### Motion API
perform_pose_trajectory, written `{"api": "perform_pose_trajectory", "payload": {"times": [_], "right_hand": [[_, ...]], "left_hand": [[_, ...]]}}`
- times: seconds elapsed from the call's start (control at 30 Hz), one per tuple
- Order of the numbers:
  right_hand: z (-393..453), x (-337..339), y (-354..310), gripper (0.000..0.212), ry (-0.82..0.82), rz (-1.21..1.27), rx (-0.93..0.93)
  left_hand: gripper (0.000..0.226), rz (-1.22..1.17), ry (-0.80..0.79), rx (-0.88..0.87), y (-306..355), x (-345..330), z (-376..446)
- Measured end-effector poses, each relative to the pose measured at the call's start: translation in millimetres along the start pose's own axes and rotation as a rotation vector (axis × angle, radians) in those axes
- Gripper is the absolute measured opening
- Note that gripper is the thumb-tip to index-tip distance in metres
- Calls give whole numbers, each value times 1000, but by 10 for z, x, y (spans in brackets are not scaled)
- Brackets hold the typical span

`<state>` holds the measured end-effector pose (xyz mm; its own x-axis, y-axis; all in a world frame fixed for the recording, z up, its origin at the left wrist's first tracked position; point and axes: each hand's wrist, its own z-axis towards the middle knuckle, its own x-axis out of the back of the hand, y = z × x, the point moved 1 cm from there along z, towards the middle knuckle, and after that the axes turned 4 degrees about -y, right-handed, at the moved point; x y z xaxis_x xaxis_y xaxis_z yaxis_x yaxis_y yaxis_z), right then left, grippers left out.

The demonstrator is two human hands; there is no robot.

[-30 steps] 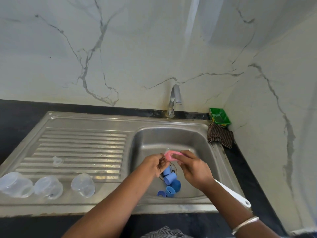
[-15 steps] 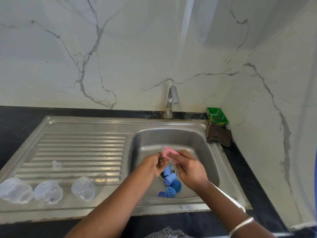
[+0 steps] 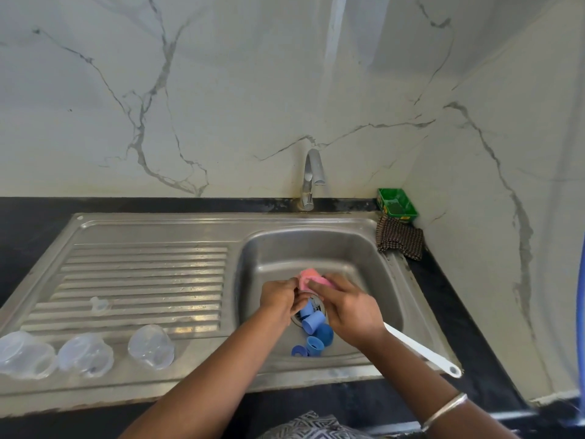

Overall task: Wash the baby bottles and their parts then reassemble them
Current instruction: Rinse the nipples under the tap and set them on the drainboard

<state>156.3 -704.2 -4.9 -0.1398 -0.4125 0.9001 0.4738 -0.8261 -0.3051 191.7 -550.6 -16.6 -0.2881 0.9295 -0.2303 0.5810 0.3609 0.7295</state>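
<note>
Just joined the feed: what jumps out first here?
Both hands, left hand and right hand, meet over the sink basin, working a pink sponge. Blue bottle parts cluster at the drain beneath them. Three clear bottles lie on the drainboard's front left.

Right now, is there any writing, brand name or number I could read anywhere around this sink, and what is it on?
No text can be read.
Green tray: yellowish marks on its front edge, too small and blurred to read.
Clear bottles on the drainboard: any markings cannot be made out.
Blue parts, pink sponge, tap, checked cloth: no lettering shows.
</note>
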Motion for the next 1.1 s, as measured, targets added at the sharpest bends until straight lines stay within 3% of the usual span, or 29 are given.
{"api": "perform_pose_trajectory", "payload": {"times": [0.17, 0.33, 0.5, 0.83, 0.9, 1.0, 1.1], "right_hand": [[-106, -32, 124, 66, 59, 13, -34], [34, 52, 18, 53, 15, 519, -360], [182, 31, -3, 44, -80, 744, -677], [101, 63, -89, 24, -83, 763, -491], [98, 98, -62, 26, -66, 739, -530], [170, 203, -18, 27, 41, 719, -576], [298, 279, -50, 29, 21, 758, -507]], "left_hand": [[22, 23, 13, -3, -80, -20, 2], [26, 8, 12, -40, -119, -60, -11], [19, -38, 31, -38, -76, -30, 7], [15, -265, -122, -48, 71, 11, -18], [14, -59, -83, -176, 76, 64, -5], [19, 358, -21, -503, 93, 144, 8], [17, 397, -156, -523, 112, 131, -18]]}}
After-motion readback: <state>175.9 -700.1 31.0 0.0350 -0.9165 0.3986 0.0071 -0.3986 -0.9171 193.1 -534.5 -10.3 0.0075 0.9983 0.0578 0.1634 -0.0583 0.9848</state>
